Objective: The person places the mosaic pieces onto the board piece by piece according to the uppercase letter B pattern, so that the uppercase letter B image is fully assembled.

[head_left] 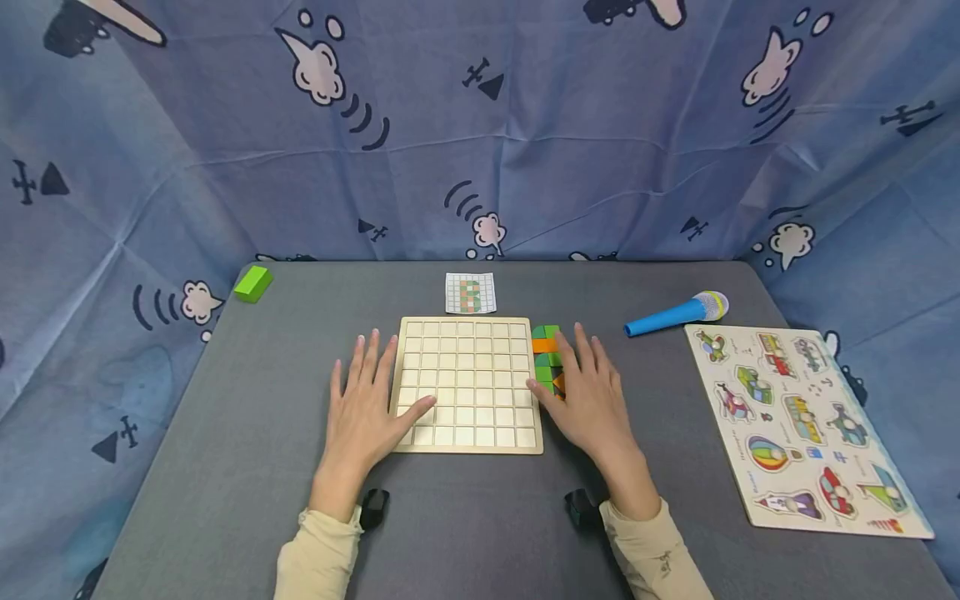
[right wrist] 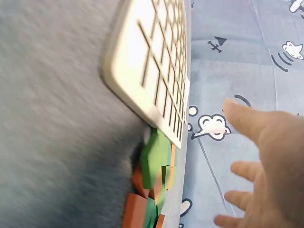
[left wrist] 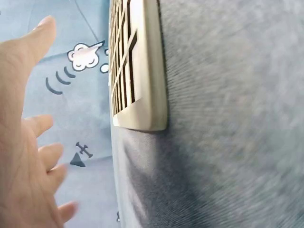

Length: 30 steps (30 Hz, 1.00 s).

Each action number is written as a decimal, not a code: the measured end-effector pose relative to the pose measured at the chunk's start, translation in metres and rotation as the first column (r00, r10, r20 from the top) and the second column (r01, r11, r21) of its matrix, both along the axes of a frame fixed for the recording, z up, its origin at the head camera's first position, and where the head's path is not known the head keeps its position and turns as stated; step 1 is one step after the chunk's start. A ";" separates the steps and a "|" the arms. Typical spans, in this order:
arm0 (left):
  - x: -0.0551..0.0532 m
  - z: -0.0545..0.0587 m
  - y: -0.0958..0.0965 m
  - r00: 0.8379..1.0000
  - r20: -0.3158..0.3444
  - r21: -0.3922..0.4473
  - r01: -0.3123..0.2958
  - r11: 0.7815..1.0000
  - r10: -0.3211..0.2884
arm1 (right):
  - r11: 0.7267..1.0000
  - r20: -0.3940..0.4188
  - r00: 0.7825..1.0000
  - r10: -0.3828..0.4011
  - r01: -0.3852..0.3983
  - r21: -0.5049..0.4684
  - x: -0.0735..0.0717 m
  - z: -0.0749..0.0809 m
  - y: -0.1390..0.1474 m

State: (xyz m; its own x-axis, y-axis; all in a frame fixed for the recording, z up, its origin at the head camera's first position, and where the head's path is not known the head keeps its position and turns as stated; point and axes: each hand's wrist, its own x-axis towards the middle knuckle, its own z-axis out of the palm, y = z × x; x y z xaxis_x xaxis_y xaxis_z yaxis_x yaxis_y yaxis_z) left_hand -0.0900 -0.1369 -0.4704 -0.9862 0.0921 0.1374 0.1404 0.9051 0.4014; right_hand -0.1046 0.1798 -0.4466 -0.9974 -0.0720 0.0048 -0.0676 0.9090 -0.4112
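Note:
A pale wooden grid board (head_left: 465, 387) with square cells lies on the grey table between both hands. My left hand (head_left: 367, 408) is spread at the board's left edge, its thumb over the lower left cells; the left wrist view shows the fingers apart from the board. Over the right edge, my right hand (head_left: 588, 400) hovers with fingers extended and holds nothing. Partly hidden beneath it, several green and orange blocks (head_left: 545, 358) lie along that edge. In the right wrist view these coloured blocks (right wrist: 154, 159) touch or nearly touch the board.
Behind the board lies a small printed pattern card (head_left: 470, 293). A green block (head_left: 253, 284) sits at the table's far left corner. To the right are a blue toy microphone (head_left: 675, 314) and a picture puzzle board (head_left: 802, 425). A blue patterned cloth (head_left: 480, 125) hangs behind the table.

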 end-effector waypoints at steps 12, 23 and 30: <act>-0.006 -0.003 -0.022 0.963 0.244 0.346 0.020 0.938 -0.111 | 0.931 0.005 0.989 0.150 -0.140 -0.337 -0.042 -0.018 0.018; -0.013 -0.012 -0.035 0.931 0.277 0.367 0.128 0.922 -0.239 | 0.930 -0.008 0.988 0.157 -0.150 -0.336 -0.064 -0.031 0.018; -0.010 -0.019 -0.038 0.915 0.275 0.398 0.171 0.901 -0.295 | 0.926 0.001 0.992 0.130 -0.121 -0.356 -0.071 -0.034 0.016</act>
State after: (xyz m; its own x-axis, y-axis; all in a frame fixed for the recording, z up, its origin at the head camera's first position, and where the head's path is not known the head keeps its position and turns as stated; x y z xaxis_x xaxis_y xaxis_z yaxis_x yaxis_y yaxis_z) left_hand -0.1001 -0.1748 -0.4890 -0.9369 0.3304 -0.1147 0.1364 0.6472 0.7500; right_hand -0.1753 0.1957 -0.4805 -0.9804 -0.1947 0.0290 -0.1576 0.6882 -0.7082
